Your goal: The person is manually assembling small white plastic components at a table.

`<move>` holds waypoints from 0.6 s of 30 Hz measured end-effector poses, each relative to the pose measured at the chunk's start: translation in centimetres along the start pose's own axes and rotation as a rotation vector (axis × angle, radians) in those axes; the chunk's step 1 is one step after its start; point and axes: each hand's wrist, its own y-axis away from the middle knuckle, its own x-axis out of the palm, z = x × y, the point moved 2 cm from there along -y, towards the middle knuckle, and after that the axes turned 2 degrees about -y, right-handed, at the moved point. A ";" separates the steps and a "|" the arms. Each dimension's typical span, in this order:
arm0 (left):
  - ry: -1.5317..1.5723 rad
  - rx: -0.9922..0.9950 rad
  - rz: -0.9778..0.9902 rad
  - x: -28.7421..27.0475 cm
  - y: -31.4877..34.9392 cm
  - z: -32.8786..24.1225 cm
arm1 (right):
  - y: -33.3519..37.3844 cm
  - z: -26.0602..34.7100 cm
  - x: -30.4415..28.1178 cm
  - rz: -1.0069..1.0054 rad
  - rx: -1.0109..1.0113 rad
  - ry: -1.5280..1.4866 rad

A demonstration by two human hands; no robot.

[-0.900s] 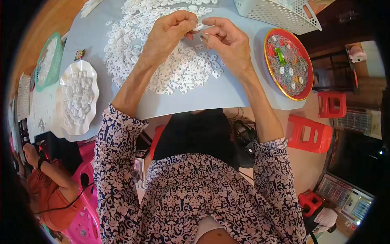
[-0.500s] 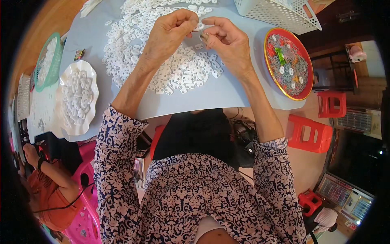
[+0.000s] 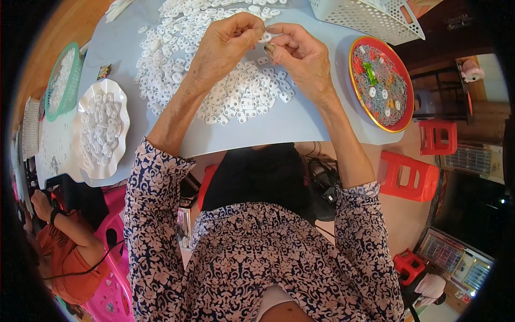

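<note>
Above the far part of the table, my hands meet at the fingertips. A small white plastic piece with holes shows between them, held by my right hand between thumb and fingers. My left hand is closed in a pinch right beside that piece; whatever its fingertips grip is too small to make out. Beneath and around both hands lies a loose spread of similar white two-holed pieces. To the right stands a red round tray with a gold rim, holding grey loops, some white pieces and a green wrapper.
A scalloped white dish of joined white pieces sits at left, near a green basket. A perforated white basket stands far right. Red stools are on the floor. At lower left, another person sits by a pink chair.
My left fingertips have shifted very slightly to the right, toward the piece. My right hand stays almost in place, and the other things look the same.
</note>
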 end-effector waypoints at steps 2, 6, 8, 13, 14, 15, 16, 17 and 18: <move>-0.086 -0.003 0.025 0.0 0.1 -0.3 | 0.0 -0.3 0.0 -0.041 0.030 -0.041; -0.112 0.018 0.027 0.1 0.1 -0.4 | -0.2 -0.8 -0.2 -0.024 0.032 -0.057; -0.134 0.014 -0.018 0.2 0.0 -0.5 | -0.2 -0.9 -0.4 -0.042 -0.018 -0.031; -0.145 -0.055 0.162 0.1 0.2 -0.5 | -0.1 -0.4 -0.3 -0.055 -0.031 -0.046; -0.138 -0.074 0.194 0.2 0.2 -0.5 | -0.1 -0.4 -0.3 -0.052 -0.042 -0.042; -0.138 -0.074 0.194 0.3 0.2 -0.4 | -0.1 -0.5 -0.3 -0.053 -0.043 -0.041; -0.117 -0.043 0.186 0.4 0.2 -0.3 | -0.1 -0.5 -0.2 -0.059 -0.048 -0.043; -0.096 -0.013 0.178 0.4 0.2 -0.4 | -0.1 -0.5 -0.2 -0.064 -0.054 -0.045; -0.095 -0.013 0.178 0.5 0.2 -0.3 | -0.1 -0.5 -0.2 -0.065 -0.053 -0.045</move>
